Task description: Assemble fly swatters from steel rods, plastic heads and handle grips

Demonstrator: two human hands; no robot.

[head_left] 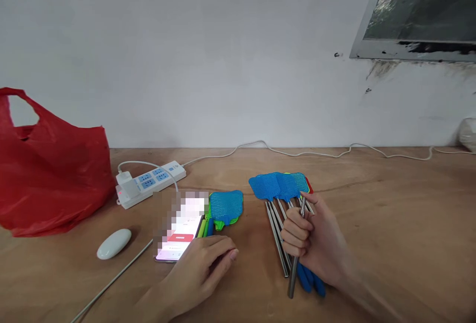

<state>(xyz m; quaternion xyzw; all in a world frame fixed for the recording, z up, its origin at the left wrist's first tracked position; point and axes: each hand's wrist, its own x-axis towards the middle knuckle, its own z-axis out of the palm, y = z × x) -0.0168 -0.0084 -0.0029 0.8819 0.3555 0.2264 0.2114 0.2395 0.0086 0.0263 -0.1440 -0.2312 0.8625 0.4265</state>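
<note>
Right hand (pixel 308 243) held a metal rod (pixel 292 281) by the swatters (pixel 265 186)

At far left slumped a red bag (pixel 59 184) of thin, creased plastic. A smooth, oval white mouse (pixel 114 243) came next, then a boxy white strip (pixel 173 170) with pale blue sockets and a lit, flat phone (pixel 182 237), partly blurred out. Just right of that lay a small pile (pixel 226 205) of mesh heads, blue over green.

The left hand (pixel 204 266) rested on the wooden counter (pixel 390 224) in front of them, its grip loosely curled with nothing visible inside. It was probably best placed to steady the rod's free end whenever a push or pull was needed.

Farther right, the swatters lay with their blue mesh heads fanned and overlapping at the far end, slim shiny shafts pointing toward the person. The rod, round and smooth, stood tilted in front of the shafts, its lower part seemingly thicker. The right hand's grip was closed around it, fingers wrapped, thumb near the top end. That full wrap looked sound: polished metal would likely roll under fingertips alone, and any force was best kept along the rod's length, to avoid bending it. Below the hand showed thick, rounded blue ends (pixel 314 283), apparently handles.
</note>
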